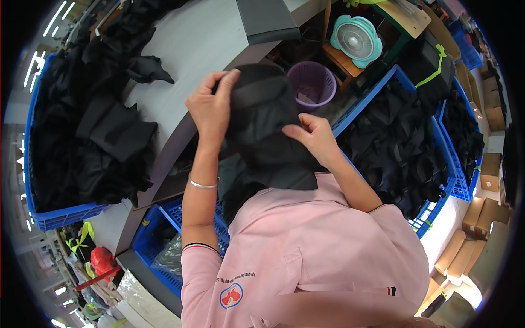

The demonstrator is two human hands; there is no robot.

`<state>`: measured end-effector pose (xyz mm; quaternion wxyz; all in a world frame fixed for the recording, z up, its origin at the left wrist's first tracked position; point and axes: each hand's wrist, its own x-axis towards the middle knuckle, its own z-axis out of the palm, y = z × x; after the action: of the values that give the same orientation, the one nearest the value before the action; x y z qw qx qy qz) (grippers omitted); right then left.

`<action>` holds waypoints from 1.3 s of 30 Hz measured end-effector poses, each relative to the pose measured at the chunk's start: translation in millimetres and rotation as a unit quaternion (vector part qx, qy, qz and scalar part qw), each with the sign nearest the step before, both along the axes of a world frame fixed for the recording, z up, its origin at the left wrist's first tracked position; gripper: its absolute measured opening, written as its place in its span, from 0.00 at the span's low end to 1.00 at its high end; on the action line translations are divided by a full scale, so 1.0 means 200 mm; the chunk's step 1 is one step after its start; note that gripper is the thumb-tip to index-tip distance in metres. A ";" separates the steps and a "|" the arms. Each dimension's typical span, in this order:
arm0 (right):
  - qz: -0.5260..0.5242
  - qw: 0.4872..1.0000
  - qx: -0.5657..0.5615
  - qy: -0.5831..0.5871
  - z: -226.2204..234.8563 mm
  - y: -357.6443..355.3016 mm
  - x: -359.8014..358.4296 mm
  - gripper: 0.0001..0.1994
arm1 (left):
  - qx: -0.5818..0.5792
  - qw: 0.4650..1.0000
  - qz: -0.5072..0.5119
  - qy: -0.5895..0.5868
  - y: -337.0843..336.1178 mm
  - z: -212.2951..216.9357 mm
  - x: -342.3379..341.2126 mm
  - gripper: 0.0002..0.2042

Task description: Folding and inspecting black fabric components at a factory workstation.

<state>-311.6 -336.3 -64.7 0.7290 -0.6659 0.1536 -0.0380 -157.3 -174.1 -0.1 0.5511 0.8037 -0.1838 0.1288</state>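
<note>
Head view: a piece of black cloth (260,117) is held up in front of the body, between the two hands, and is slightly blurred. Its upper left corner is pinched between the thumb and fingers of the left hand (212,106); its right edge is gripped by the right hand (316,139), with the thumb laid against the cloth. More black fabric is gathered below it, by the front of the pink shirt (328,235). A silver bracelet (203,185) is worn on the left forearm. Beyond the cloth, a purple basket (327,82) is seen, and behind that a turquoise fan (356,41) is set on a wooden stool (340,61). To the left, a blue crate (63,220) is heaped with black fabric beside a grey table (194,49). To the right, another blue crate (361,105) is filled with dark pieces. Cardboard boxes (456,257) are stacked farther right.
</note>
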 end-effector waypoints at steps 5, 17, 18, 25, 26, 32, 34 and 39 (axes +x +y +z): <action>0.054 0.991 0.020 0.121 -0.11 0.03 -0.10 0.24 | 0.016 1.000 -0.018 -0.014 0.06 -0.09 0.12 0.10; -0.004 0.985 0.168 0.020 -0.18 -0.02 0.07 0.17 | 0.111 0.968 -0.178 0.137 -0.05 -0.08 0.06 0.11; -0.011 0.979 0.199 0.036 -0.19 -0.04 0.07 0.18 | 0.138 0.956 -0.227 0.124 -0.05 -0.08 0.06 0.12; -0.088 0.956 -0.274 -0.059 -0.23 -0.05 -0.08 0.23 | 0.208 0.947 -0.239 0.048 -0.07 -0.21 0.04 0.14; -0.089 0.974 -0.202 -0.041 -0.26 -0.10 -0.08 0.22 | 0.185 0.946 -0.255 0.078 -0.09 -0.17 -0.01 0.13; -0.352 0.924 0.151 0.010 -0.64 -0.58 -0.52 0.18 | 0.072 0.958 -0.271 0.066 -0.19 -0.20 -0.09 0.21; -0.426 0.883 0.176 0.090 -0.61 -0.80 -0.86 0.21 | -0.005 0.945 -0.279 0.170 -0.12 -0.30 -0.02 0.19; -0.539 0.839 0.013 0.077 -0.62 -1.24 -1.95 0.23 | 0.063 0.931 -0.282 0.221 0.04 -0.40 0.03 0.18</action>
<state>-702.2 -584.2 -188.7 0.5877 -0.4692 0.5443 -0.3717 -150.9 -166.2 -79.7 0.5397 0.7597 -0.2846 -0.2248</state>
